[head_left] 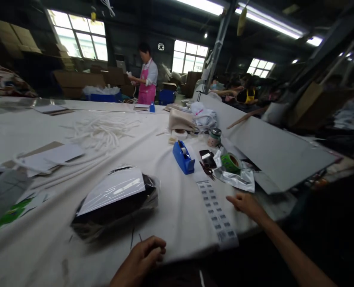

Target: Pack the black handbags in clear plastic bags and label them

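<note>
My left hand (143, 257) rests near the front edge of the white cloth-covered table (171, 175), its fingers curled in; nothing shows in them. My right hand (246, 202) lies on the cloth with fingers stretched toward a long strip of barcode labels (217, 213) just to its left. A clear plastic bag with a dark garment and a white sheet (117, 199) lies ahead of my left hand. Behind the strip stand a blue tape dispenser (182, 156), scissors (207, 169), a phone (208, 158) and a green tape roll (230, 162).
White cords (102, 129) are piled at mid-table, papers and cardboard (49, 157) lie at the left. A large grey board (272, 147) leans at the right. A person in a pink apron (147, 75) stands at the far end; other people sit at back right.
</note>
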`<move>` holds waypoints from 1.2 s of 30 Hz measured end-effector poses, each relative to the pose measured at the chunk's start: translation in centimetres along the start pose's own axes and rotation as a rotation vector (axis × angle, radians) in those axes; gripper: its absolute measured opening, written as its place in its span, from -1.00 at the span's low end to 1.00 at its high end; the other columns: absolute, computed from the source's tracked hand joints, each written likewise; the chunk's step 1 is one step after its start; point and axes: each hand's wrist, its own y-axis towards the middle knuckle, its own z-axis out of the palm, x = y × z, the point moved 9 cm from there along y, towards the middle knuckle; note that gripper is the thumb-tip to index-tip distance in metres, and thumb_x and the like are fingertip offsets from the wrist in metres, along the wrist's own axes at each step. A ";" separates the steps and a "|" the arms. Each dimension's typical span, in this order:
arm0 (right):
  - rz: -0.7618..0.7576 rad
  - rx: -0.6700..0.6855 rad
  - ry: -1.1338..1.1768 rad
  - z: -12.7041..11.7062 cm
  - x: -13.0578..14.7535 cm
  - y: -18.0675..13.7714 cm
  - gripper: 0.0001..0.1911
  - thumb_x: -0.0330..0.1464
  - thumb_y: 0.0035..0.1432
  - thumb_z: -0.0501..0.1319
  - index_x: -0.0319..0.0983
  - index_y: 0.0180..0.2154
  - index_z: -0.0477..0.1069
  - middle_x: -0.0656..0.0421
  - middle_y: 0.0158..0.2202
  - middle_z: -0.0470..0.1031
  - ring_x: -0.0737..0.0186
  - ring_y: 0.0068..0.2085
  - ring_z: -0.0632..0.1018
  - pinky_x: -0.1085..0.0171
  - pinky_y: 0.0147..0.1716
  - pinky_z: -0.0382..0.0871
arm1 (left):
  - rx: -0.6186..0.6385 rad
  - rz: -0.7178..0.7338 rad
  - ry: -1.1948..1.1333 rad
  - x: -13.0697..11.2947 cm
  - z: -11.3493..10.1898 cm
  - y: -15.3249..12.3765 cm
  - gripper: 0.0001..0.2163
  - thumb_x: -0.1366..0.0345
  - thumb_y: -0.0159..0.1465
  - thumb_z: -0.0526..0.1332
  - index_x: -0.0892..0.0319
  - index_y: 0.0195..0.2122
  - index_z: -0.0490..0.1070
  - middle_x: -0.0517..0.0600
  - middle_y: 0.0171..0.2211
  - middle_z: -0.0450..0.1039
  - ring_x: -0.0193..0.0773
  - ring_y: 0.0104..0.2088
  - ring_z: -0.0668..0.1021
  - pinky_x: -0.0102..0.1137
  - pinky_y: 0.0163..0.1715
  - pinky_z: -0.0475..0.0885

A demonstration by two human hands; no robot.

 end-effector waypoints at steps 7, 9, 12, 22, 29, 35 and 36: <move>0.247 0.294 0.093 6.5 -9.3 -5.4 -0.58 0.01 -0.08 0.30 -0.22 -0.53 0.36 0.15 -0.56 0.50 0.28 -0.57 0.43 0.35 -0.62 0.20 | 0.112 0.016 0.300 -3.2 5.0 1.7 -0.71 0.15 0.23 0.13 0.18 -0.14 0.50 -0.04 -0.29 0.51 -0.19 -0.24 0.48 -0.40 -0.22 0.32; 0.179 0.237 0.114 6.1 -9.2 -6.2 -0.60 -0.04 -0.15 0.37 -0.23 -0.55 0.37 0.19 -0.58 0.46 0.29 -0.54 0.40 0.35 -0.60 0.17 | 0.139 0.032 0.325 -3.8 6.1 2.2 -0.72 0.19 0.23 0.12 0.17 -0.14 0.50 -0.04 -0.24 0.52 -0.18 -0.19 0.50 -0.40 -0.18 0.32; 0.111 0.147 0.400 6.5 -8.3 -7.6 -0.63 -0.11 -0.19 0.40 -0.23 -0.54 0.36 0.24 -0.55 0.45 0.29 -0.48 0.41 0.33 -0.50 0.21 | 0.180 0.045 0.335 -3.9 7.5 3.1 -0.74 0.21 0.24 0.12 0.18 -0.15 0.51 -0.02 -0.20 0.54 -0.17 -0.16 0.51 -0.37 -0.11 0.33; 0.217 0.159 1.174 8.0 -1.4 -10.5 -0.51 -0.19 -0.23 0.51 -0.20 -0.42 0.26 0.25 -0.48 0.51 0.32 -0.45 0.49 0.36 -0.44 0.33 | 0.203 -0.127 -0.305 -2.9 13.7 9.1 -0.35 0.01 0.06 0.38 0.24 0.11 0.35 0.21 0.11 0.40 -0.05 0.01 0.50 -0.33 -0.14 0.43; 0.075 0.145 0.920 6.3 0.0 -10.2 -0.54 -0.08 -0.14 0.44 -0.18 -0.42 0.26 0.25 -0.51 0.49 0.22 -0.47 0.51 0.29 -0.47 0.36 | 0.166 -0.096 -0.631 -3.6 18.0 11.4 -0.60 0.37 -0.17 0.45 0.35 -0.25 0.55 0.14 -0.26 0.57 -0.20 -0.34 0.56 -0.38 -0.28 0.45; -0.274 -0.220 0.373 0.1 1.8 -9.7 -0.72 -0.15 0.01 0.35 -0.15 -0.27 0.48 0.12 -0.25 0.55 0.07 -0.22 0.55 0.11 -0.16 0.45 | 0.116 -0.023 -0.440 -3.7 16.8 11.6 -0.70 0.37 -0.06 0.31 0.21 -0.24 0.59 -0.01 -0.31 0.59 -0.24 -0.35 0.54 -0.42 -0.32 0.43; -0.379 -0.252 0.312 -0.4 2.8 -9.8 -0.72 -0.17 0.05 0.34 -0.13 -0.19 0.49 0.10 -0.15 0.54 0.04 -0.12 0.54 0.07 -0.06 0.43 | 0.124 0.005 -0.417 -3.9 16.6 11.7 -0.69 0.37 -0.05 0.31 0.19 -0.22 0.58 -0.03 -0.30 0.59 -0.25 -0.34 0.54 -0.42 -0.31 0.43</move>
